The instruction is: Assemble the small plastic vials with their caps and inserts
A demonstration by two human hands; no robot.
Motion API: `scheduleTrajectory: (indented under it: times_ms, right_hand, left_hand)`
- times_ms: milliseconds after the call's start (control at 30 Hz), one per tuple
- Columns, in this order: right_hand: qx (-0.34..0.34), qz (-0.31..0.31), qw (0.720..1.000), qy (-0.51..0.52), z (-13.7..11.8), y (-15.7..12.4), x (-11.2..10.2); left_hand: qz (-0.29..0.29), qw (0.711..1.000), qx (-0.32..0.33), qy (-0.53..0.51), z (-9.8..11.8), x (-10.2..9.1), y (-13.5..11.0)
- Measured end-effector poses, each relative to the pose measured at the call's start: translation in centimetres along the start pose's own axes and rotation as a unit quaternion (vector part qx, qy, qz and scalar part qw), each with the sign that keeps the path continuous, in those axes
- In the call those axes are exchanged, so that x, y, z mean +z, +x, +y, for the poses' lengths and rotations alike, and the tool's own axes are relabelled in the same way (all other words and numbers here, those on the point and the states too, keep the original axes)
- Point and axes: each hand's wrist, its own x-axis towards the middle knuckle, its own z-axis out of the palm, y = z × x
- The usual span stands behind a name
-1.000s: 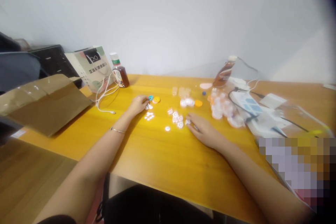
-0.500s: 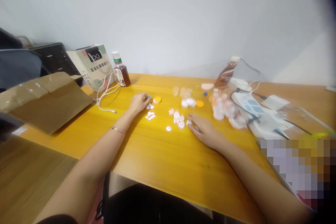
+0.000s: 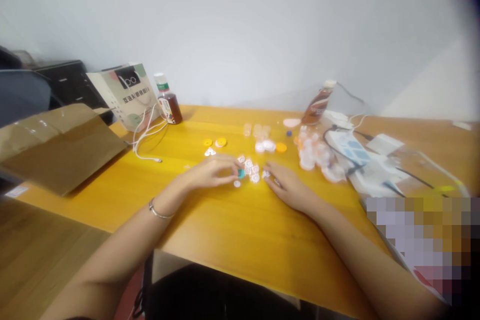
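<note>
Teal disc (image 3: 241, 173): one, pinched in our left hand (image 3: 212, 172). Beyond it, two yellow discs (image 3: 222, 141); nearer, one white disc (image 3: 237, 184). Right hand (image 3: 290, 188): grip, we cannot tell.

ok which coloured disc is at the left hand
The teal disc, right at the left hand; the yellow pair, orange disc and small blue one lie farther back, away from it.

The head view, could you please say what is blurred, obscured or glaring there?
In the head view, soft blur smears the printed white pieces; a pixelated patch covers the lower right; the upper right corner is dark; glints show on the brown cardboard.
</note>
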Motion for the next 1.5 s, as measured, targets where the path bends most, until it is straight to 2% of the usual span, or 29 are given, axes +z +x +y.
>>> scheduleTrajectory:
  times_ms: [167,433,633,733,833,900,967,1033,1133,1200,1300,1367,1400,1467,1500]
  right_hand:
    - [-0.002,0.006,1.000,-0.009,0.1,0.0,0.2]
    - [-0.006,-0.004,1.000,-0.023,0.1,0.0,0.2]
    - [0.000,-0.003,1.000,-0.029,-0.5,0.0,-0.3]
    - [0.001,0.034,0.999,-0.007,-1.1,0.2,-1.0]
    - [0.008,0.100,0.992,0.071,-2.4,0.4,-1.6]
    - [0.020,0.103,0.982,0.159,-3.8,0.4,-1.6]
    - [0.026,0.058,0.963,0.260,-5.2,0.3,-1.0]
    - [0.020,0.023,0.927,0.373,-6.4,0.2,-0.2]
    - [0.036,0.053,0.865,0.498,-7.3,0.1,0.9]
    - [0.054,0.056,0.844,0.530,-7.3,0.2,1.3]
    - [0.095,0.043,0.845,0.525,-6.9,0.2,1.5]
    - [0.120,0.029,0.854,0.505,-6.6,0.2,1.5]
    - [0.126,0.021,0.858,0.497,-6.5,0.2,1.6]
    - [0.126,0.001,0.866,0.483,-6.3,0.2,1.6]
    - [0.122,-0.008,0.871,0.476,-6.3,0.2,1.7]
  left_hand:
    - [-0.076,0.995,0.022,0.054,-0.1,0.4,0.2]
    - [-0.069,0.996,-0.015,0.056,-0.7,0.4,-0.1]
    - [-0.096,0.992,-0.021,0.079,-1.1,0.8,0.0]
    - [-0.091,0.991,-0.016,0.093,-0.9,0.9,0.1]
    - [-0.054,0.992,-0.003,0.112,-0.2,1.0,0.3]
    - [-0.002,0.993,0.015,0.121,0.5,1.2,0.5]
    - [0.050,0.990,0.034,0.126,1.2,1.6,0.6]
    - [0.081,0.988,0.048,0.118,1.8,2.0,0.8]
    - [0.089,0.991,0.055,0.082,2.3,2.2,0.9]
    - [0.078,0.994,0.048,0.057,2.2,1.6,0.8]
    - [0.055,0.996,-0.013,0.072,1.1,-0.7,0.0]
    - [0.040,0.985,-0.120,0.117,-0.4,-2.8,-1.1]
    - [0.024,0.970,-0.193,0.149,-1.2,-3.9,-1.8]
    - [-0.031,0.911,-0.351,0.213,-3.0,-5.8,-3.5]
    - [-0.049,0.894,-0.386,0.222,-3.8,-6.5,-4.3]
